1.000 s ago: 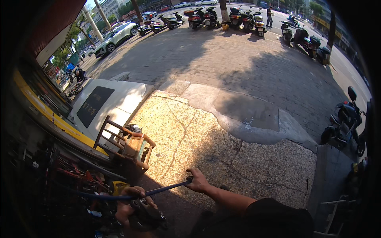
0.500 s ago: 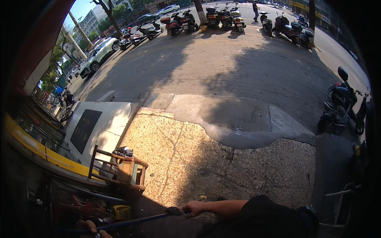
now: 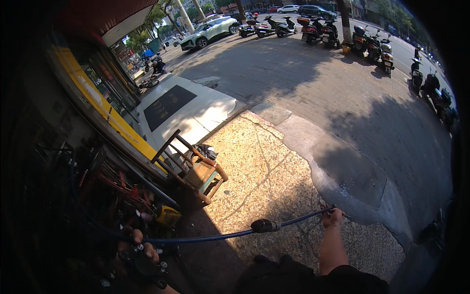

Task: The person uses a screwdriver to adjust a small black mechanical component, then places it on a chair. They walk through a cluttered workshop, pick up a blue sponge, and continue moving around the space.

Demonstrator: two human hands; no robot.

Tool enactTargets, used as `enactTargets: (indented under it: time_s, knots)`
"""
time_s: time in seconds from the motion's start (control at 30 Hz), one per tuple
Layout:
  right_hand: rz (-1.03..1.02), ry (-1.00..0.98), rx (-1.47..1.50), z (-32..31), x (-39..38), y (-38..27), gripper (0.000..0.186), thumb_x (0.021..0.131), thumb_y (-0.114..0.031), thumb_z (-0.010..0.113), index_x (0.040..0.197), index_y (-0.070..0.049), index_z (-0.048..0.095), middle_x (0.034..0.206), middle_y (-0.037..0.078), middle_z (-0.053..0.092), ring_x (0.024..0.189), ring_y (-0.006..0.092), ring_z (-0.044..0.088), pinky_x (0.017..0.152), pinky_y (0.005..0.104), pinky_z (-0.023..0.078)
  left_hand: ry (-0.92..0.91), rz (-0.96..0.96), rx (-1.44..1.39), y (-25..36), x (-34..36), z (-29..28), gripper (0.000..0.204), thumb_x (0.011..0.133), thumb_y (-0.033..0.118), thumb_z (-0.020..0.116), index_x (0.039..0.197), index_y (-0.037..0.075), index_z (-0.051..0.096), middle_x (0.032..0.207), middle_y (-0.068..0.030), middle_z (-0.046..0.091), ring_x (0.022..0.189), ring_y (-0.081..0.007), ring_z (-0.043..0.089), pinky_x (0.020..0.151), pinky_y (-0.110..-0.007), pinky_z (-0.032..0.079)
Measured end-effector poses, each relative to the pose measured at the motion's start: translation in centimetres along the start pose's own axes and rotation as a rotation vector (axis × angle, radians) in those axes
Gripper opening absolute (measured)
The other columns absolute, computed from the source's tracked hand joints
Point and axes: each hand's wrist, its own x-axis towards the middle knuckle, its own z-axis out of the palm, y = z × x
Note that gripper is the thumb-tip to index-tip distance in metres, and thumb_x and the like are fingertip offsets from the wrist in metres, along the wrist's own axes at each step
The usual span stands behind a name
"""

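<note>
A slim blue hose [image 3: 208,239] stretched in a shallow sag between the person's two hands, over the edge of a sunlit, cracked terrazzo slab [image 3: 245,181]. Its right-hand end lay at the fingertips of the right hand [image 3: 333,216], whose fingers were bent and pinching it, with a thin dark piece jutting out just past them. A bulky dark sleeve [image 3: 264,226] with a greyish collar sat along the hose, well apart from both hands but nearer the right one. The left hand [image 3: 139,250], deep in shade, had its fingers curled around a dark tool [image 3: 142,266] with shiny round metal knobs; the hose passed between the visible fingertips, though whether they pressed on it could not be told. Beyond that hand the hose bent up and leftward into the dark. A yellow container [image 3: 168,216] stood near the left hand, and a bamboo chair [image 3: 202,175] stood farther off, at the slab's left edge.
</note>
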Motion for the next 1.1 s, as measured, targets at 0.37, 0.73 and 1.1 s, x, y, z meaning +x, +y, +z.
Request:
enactTargets:
  time_s: [0.37,0.73,1.1]
  knots:
    - [-0.301,-0.313,-0.019,12.9,14.2,-21.7,0.016,0.097,-0.026,0.054,0.093,-0.01,0.052,0.073,0.002,0.054,0.056,0.014,0.051,0.043,0.0272,0.044,0.602,0.428,0.058,-6.8,-7.4,-9.6,0.051,0.089,0.035,0.049,0.124,-0.003,0.052,0.11,-0.0198,0.06,0.093,-0.0321,0.064,0.076,-0.045,0.056]
    - [-0.011,-1.105,-0.644,36.0,9.1,-2.4,0.036,0.099,-0.031,0.056,0.131,-0.016,0.053,0.062,-0.005,0.036,0.047,0.0056,0.035,0.039,0.0215,0.029,1.596,1.036,-0.096,-18.5,-11.1,-2.3,0.022,0.08,0.032,0.058,0.082,0.01,0.063,0.079,-0.0056,0.06,0.069,-0.0233,0.062,0.059,-0.038,0.054]
    - [-0.255,-1.866,-0.782,38.5,-14.2,14.1,0.029,0.095,-0.01,0.057,0.118,0.006,0.05,0.072,0.007,0.057,0.062,0.0146,0.056,0.066,0.0335,0.055,1.397,1.63,-0.031,-32.9,-18.2,11.1,0.05,0.092,0.049,0.054,0.126,0.013,0.056,0.11,-0.0097,0.064,0.093,-0.0274,0.067,0.073,-0.044,0.059]
